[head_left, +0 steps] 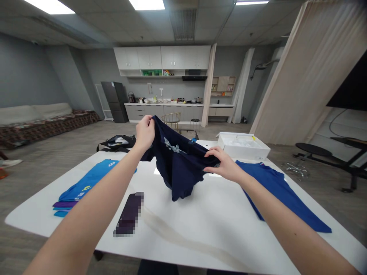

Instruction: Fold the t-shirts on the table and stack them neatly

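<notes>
A dark navy shirt [183,168] with a pale printed pattern hangs bunched in the air over the white table [172,221]. My left hand [145,131], raised higher, pinches its upper left edge. At the right side of the cloth my right hand [222,162] grips it between thumb and fingers. To the left lies a stack of folded shirts with a bright blue shirt [88,179] on top, partly behind my left forearm. A royal blue shirt [281,191] is spread on the table at the right, partly covered by my right forearm.
A dark flat rectangular object [129,214], blurred by pixels, lies near the front of the table. At the back stand a white open box [243,147] and a black bag [119,142]. Beyond are a gold wire chair [171,119] and a black round stool [314,149].
</notes>
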Demonstrator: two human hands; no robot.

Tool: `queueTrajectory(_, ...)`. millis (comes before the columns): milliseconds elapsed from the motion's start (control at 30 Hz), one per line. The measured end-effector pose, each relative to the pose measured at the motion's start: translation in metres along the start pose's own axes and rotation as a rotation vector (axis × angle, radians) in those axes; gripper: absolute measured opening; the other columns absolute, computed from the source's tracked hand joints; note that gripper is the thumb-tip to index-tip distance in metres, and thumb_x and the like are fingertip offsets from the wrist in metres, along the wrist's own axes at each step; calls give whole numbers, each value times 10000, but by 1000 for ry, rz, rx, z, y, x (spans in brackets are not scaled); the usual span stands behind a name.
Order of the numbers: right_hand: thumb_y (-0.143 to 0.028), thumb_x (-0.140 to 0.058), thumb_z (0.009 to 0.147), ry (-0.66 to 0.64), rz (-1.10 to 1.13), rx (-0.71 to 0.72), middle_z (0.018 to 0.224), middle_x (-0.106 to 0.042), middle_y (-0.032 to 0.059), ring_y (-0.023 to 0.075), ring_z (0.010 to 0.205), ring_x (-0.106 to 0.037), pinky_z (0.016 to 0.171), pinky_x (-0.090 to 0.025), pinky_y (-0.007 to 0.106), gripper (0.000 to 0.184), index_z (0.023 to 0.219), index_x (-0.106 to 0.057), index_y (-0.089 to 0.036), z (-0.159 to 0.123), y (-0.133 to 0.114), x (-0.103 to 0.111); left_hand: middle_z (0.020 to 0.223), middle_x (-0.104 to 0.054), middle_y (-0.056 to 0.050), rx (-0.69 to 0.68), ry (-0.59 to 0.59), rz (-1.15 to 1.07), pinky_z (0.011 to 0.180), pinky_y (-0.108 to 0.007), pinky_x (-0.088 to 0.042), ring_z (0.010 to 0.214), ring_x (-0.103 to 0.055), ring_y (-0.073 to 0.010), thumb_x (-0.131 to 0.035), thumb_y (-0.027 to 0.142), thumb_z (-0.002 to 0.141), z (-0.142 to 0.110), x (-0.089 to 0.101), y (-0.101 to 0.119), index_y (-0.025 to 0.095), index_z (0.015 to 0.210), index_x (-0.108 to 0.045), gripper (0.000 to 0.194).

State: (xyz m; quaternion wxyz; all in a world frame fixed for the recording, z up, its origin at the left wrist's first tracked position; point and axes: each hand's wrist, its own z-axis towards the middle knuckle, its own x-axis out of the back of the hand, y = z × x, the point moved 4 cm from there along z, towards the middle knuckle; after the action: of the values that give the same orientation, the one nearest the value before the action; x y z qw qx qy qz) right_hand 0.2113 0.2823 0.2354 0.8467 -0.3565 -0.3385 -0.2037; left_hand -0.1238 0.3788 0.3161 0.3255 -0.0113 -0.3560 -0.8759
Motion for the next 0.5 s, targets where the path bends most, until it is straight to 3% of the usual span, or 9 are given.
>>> queueTrajectory(67, -288, -671, 860, -16, -81, 15, 1206, -547, 73, 259, 1116, -577, 1004, -468, 420, 265, 1119, -618, -278, -4, 4, 4, 804, -681, -22, -75, -21, 128, 726, -264, -412, 760, -608, -182, -470, 323, 975, -2, 9, 1, 210, 980, -672, 231)
queueTrajectory(200, -184, -573, 860, -13, -236, 67, 1244, -571, 97, 286, 1178, -561, 1032, -462, 452, 387, 1233, -614, -280, -3, 12, 17, 847, -701, -52, -222, -62, 355, 741, -288, -404, 792, -641, -223, -460, 355, 997, -4, 22, 15, 226, 1053, -681, 262)
queueTrajectory(267, -226, -620, 854, -22, -330, 63, 1219, -588, 118, 316, 1153, -565, 1015, -468, 479, 371, 1222, -643, -264, 0, 13, 25, 906, -715, -70, -271, -49, 410, 769, -298, -412, 850, -659, -242, -430, 351, 1012, -2, 26, 25, 226, 1083, -678, 287)
queueTrajectory(367, -337, -684, 855, -48, -396, 30, 1074, -613, 128, 331, 1041, -587, 934, -492, 480, 200, 1023, -711, -233, 5, 10, 34, 991, -723, -92, -312, -33, 459, 809, -310, -424, 920, -673, -260, -399, 345, 1026, 1, 29, 37, 217, 1127, -670, 317)
queueTrajectory(433, -392, -683, 868, -76, -321, 12, 1025, -611, 114, 308, 987, -601, 896, -503, 450, 179, 930, -719, -229, 8, 5, 39, 1023, -722, -101, -320, -26, 474, 827, -317, -431, 945, -677, -267, -392, 339, 1028, 3, 30, 41, 210, 1143, -666, 325)
queueTrajectory(500, -417, -649, 897, -126, -187, -1, 1022, -617, 94, 277, 967, -616, 894, -510, 421, 203, 957, -728, -240, 8, -2, 43, 1038, -721, -103, -323, -25, 467, 839, -324, -436, 960, -678, -271, -387, 330, 1026, 4, 32, 41, 209, 1145, -665, 326)
